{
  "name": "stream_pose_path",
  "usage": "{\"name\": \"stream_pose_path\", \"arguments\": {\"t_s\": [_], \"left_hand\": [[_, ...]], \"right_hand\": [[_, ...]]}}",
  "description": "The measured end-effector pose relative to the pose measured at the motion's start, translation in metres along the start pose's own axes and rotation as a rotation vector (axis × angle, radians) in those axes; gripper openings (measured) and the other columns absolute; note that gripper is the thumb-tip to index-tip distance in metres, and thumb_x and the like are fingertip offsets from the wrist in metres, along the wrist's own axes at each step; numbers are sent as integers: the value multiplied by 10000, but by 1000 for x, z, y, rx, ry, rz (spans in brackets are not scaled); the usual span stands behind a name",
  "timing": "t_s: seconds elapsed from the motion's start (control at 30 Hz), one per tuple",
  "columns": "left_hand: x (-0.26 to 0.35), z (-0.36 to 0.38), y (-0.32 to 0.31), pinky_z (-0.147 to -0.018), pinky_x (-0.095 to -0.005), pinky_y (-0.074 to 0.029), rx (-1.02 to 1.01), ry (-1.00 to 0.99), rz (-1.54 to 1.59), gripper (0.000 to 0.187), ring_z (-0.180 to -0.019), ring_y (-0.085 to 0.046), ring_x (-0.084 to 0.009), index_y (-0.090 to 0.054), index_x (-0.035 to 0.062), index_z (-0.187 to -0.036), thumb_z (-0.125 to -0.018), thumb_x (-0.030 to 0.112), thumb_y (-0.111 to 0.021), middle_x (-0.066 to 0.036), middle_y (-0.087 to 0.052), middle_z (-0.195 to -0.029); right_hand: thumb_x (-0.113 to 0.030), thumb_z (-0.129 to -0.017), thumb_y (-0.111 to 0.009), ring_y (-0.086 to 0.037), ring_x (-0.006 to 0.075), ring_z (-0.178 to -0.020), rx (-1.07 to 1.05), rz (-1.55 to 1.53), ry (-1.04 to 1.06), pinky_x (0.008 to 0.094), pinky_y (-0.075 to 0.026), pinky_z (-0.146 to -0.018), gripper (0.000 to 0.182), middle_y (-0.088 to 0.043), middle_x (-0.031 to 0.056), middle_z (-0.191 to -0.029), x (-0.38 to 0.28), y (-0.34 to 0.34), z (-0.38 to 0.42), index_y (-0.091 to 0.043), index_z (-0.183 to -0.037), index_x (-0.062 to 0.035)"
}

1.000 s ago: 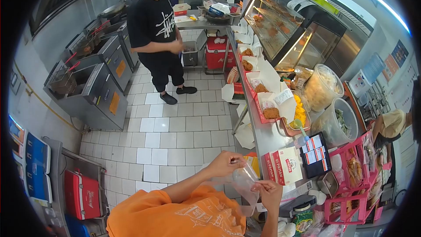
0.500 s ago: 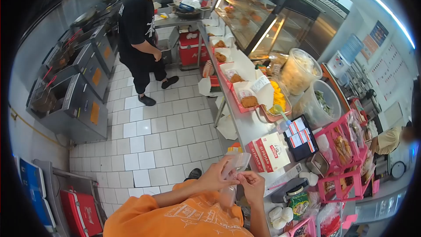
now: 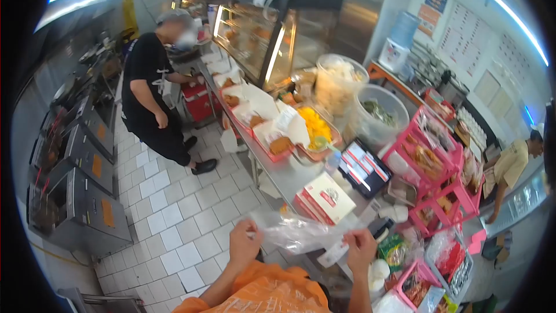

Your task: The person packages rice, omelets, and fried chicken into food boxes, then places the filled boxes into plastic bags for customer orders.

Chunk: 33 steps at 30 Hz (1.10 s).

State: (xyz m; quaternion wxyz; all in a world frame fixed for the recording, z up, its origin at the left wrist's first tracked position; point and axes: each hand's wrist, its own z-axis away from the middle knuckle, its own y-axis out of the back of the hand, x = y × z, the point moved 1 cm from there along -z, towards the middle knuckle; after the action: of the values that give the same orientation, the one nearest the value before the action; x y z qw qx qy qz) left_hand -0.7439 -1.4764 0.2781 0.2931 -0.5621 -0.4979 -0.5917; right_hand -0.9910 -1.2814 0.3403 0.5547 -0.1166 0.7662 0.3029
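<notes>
A clear plastic bag [image 3: 296, 233] is stretched out between my two hands, over the near edge of the counter. My left hand [image 3: 245, 242] pinches one end of it. My right hand [image 3: 361, 249] is closed on the other end with bent fingers. Just beyond the bag, a white and red cardboard food box [image 3: 327, 197] sits shut on the counter. Further along the counter, open food boxes [image 3: 272, 144] hold fried pieces, and a tub of yellow food [image 3: 314, 127] stands beside them.
A tablet [image 3: 365, 168] and pink baskets [image 3: 425, 139] of packets are on the right. Two clear tubs [image 3: 379, 110] stand behind. A co-worker in black [image 3: 147, 81] is beside the counter at left, near fryers [image 3: 87, 197]. Another person [image 3: 509, 165] is at far right.
My hands have moved apart, and the bunched plastic is now spread between them. My view has turned right. The co-worker in black now leans toward the counter.
</notes>
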Motion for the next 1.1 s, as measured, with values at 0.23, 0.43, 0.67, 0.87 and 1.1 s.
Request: {"name": "stream_pose_path", "arguments": {"t_s": [0.23,0.43,0.67,0.87,1.1], "left_hand": [[43,15,-44,-699,-268,-515,-179,184,260,358,-793,-637,-136,-567,23,-1082,-771,-58,-725,-57,-647,-849],[-38,-5,65,-583,-229,-457,221,302,-341,373,-823,-603,-144,-583,39,-1092,-760,-42,-732,-63,-599,-940],[-20,-151,33,-692,-260,-525,27,-115,-46,508,-1048,-607,-196,-553,47,-1253,-783,-45,-723,-100,-534,-1299],[-15,-227,90,-692,-252,-536,31,-2,-135,528,-1030,-613,-179,-594,59,-1274,-782,-84,-722,-67,-585,-1348],[-59,-242,70,-755,-305,-570,-100,-206,-426,471,-1069,-637,-212,-586,-27,-1269,-819,-40,-722,-129,-633,-1243]], "right_hand": [[10,-820,-713,-649,189,-812,-376,-130,11,306,-529,-740,391,-637,76,-872,-9,-80,17,-678,-1196,-91],[52,-788,-679,-597,244,-681,-98,237,217,331,-501,-633,311,-584,101,-750,15,-42,-11,-740,-1061,-82],[19,-819,-735,-649,239,-806,37,424,283,358,-550,-764,446,-600,83,-1019,-8,-169,-62,-596,-1236,-53],[135,-813,-691,-613,143,-949,320,218,16,270,-564,-666,381,-563,57,-1019,-64,-99,-130,-596,-1151,-13],[73,-817,-669,-597,172,-953,163,233,132,300,-529,-766,283,-630,83,-1007,-90,-182,-124,-611,-1076,-26]]}}
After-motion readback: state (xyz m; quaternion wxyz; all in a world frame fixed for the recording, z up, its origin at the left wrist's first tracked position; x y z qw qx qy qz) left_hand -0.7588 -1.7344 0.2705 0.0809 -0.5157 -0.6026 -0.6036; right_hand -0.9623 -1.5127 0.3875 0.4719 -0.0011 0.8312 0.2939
